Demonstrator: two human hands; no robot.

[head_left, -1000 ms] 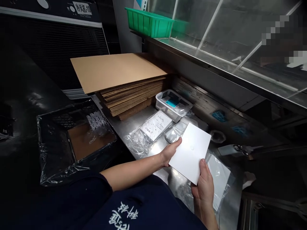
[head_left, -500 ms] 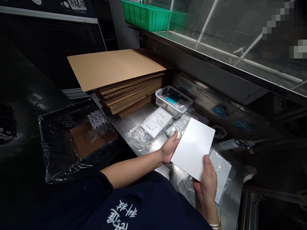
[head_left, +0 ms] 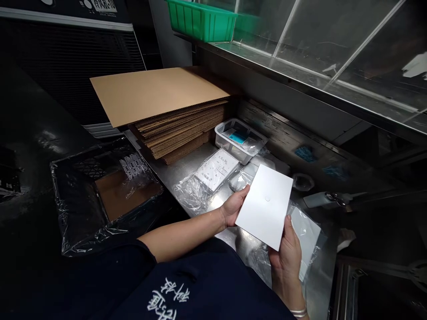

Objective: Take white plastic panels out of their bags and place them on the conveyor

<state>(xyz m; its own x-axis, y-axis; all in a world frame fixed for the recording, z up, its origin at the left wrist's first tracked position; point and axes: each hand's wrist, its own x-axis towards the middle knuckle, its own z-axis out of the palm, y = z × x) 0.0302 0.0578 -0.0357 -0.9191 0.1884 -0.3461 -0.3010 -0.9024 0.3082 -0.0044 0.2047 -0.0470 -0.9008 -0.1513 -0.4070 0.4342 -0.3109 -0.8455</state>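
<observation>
One white card (head_left: 265,206) is up over the metal table (head_left: 180,172) in the head view, the only view I have to go by. Its long way runs out from the person's chest and leans a bit to the right at the far end. The left hand (head_left: 235,206) has the card on its right side and pinches the left edge, with the thumb near the rim. The right hand (head_left: 287,251) has the card up and to its left. It holds the near right corner, thumb along the edge. Both hands touch the card, so I'd say no hand is nearer. Just past the right hand lies a bagged sheet (head_left: 308,233), and that hand is the closer one to it.

Some bits I can't see. The fingers under the card are hidden, and so is its back. It has a small round mark in the middle, too faint to tell what it is. The right hand hides some of the bagged sheet. The green bin (head_left: 202,22) is cut off at the top, and the dark far right is hard to make out.
</observation>
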